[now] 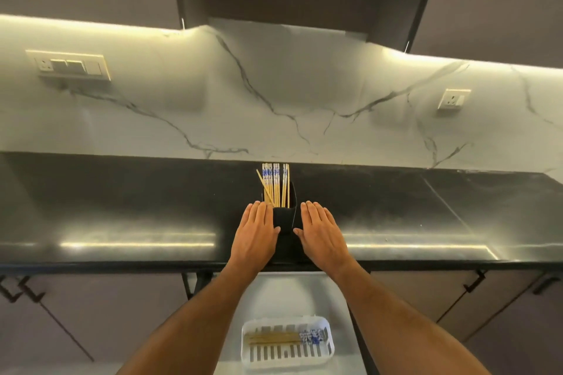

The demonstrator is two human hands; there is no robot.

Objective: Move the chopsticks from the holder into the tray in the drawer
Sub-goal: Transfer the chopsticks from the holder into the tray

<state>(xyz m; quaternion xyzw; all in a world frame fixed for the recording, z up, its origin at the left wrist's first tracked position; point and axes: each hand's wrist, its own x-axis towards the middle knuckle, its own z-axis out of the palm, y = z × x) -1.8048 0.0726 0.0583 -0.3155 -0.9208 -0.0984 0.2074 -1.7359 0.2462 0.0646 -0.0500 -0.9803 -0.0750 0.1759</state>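
Both hands lie flat on the black tabletop (122,207), left hand (254,234) and right hand (321,234) flanking the black holder (285,218) of chopsticks (275,184); more chopsticks lie in the white tray (286,359) below.

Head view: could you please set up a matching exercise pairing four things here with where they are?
Things:
1. holder
2. tray
3. left hand
4. right hand

Places:
A. in the open drawer, with a few chopsticks lying in it
B. flat against the holder's right side
C. on the black counter, with chopsticks standing in it
D. flat against the holder's left side

Pairs: 1-C, 2-A, 3-D, 4-B
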